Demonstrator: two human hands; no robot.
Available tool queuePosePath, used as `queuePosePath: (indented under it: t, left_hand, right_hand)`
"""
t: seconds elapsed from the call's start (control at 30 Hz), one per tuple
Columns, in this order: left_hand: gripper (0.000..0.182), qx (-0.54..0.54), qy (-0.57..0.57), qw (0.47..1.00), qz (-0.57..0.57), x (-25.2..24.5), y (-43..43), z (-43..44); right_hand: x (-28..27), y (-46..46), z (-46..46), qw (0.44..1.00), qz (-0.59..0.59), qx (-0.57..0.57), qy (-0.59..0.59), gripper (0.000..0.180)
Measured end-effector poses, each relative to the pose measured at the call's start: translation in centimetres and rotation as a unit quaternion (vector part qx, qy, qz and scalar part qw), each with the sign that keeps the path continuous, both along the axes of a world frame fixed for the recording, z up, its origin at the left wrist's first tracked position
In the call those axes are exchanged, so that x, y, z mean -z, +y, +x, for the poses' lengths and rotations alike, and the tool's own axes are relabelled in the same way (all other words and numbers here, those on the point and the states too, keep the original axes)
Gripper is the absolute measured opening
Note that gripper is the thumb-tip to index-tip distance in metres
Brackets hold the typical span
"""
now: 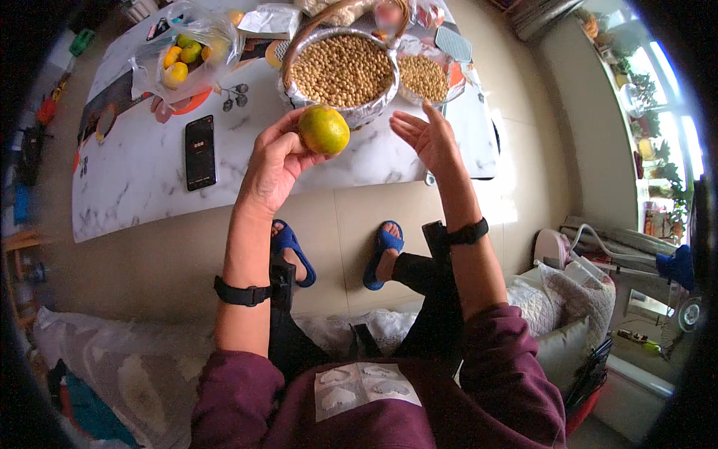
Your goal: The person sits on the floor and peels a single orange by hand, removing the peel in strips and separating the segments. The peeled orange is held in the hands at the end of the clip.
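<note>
My left hand point(279, 157) holds a green-yellow mandarin orange point(324, 130) above the table's front part, with the fruit between thumb and fingers. Apart from it on the right, my right hand point(427, 136) is raised with its fingers spread and nothing in it. Just beyond the mandarin stands a foil-lined basket with a brown handle point(309, 31), filled with soybeans point(343, 67). To its right sits a clear plastic bowl or bag point(457, 90) with more beans point(424, 77), close beyond my right fingertips.
A marble-patterned table point(134, 179) carries a black phone point(200, 152) at left. Behind it lies an open clear plastic bag point(147, 62) with several mandarins point(189, 53). A white packet point(270, 21) and a pale ribbed pad point(453, 45) lie farther back. A cushioned seat point(123, 359) is behind me.
</note>
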State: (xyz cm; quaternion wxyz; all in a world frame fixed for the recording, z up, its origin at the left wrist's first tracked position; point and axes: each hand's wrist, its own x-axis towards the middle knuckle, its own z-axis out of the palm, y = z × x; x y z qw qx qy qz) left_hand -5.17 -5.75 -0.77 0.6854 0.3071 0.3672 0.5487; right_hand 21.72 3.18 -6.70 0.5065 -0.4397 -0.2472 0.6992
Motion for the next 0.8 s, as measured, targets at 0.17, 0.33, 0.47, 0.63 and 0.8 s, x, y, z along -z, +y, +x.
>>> queuePosePath:
  t: [0.17,0.33,0.47,0.63,0.8]
  left_hand:
    - [0.046,-0.057,-0.043,0.997,0.018,0.2,0.2,-1.9]
    - [0.041,-0.114,-0.093,0.988,0.036,0.2,0.3,-4.1]
    - [0.040,-0.120,-0.089,0.988,0.041,0.1,-0.2,-4.9]
    - [0.040,-0.123,-0.116,0.984,0.049,0.3,-0.5,-5.9]
    - [0.042,-0.124,-0.107,0.986,0.037,0.4,-1.2,-6.8]
  right_hand:
    - [-0.3,-0.3,-0.7,0.993,-0.068,0.072,-0.063,0.053]
    - [-0.7,-1.3,-6.8,0.971,-0.011,-0.116,-0.210,0.052]
    - [-1.0,2.5,-7.9,0.952,-0.029,-0.142,-0.270,0.029]
    - [-2.3,3.2,-8.1,0.956,-0.066,-0.130,-0.254,0.023]
    - [-4.2,4.6,-8.4,0.910,-0.043,-0.153,-0.383,0.029]
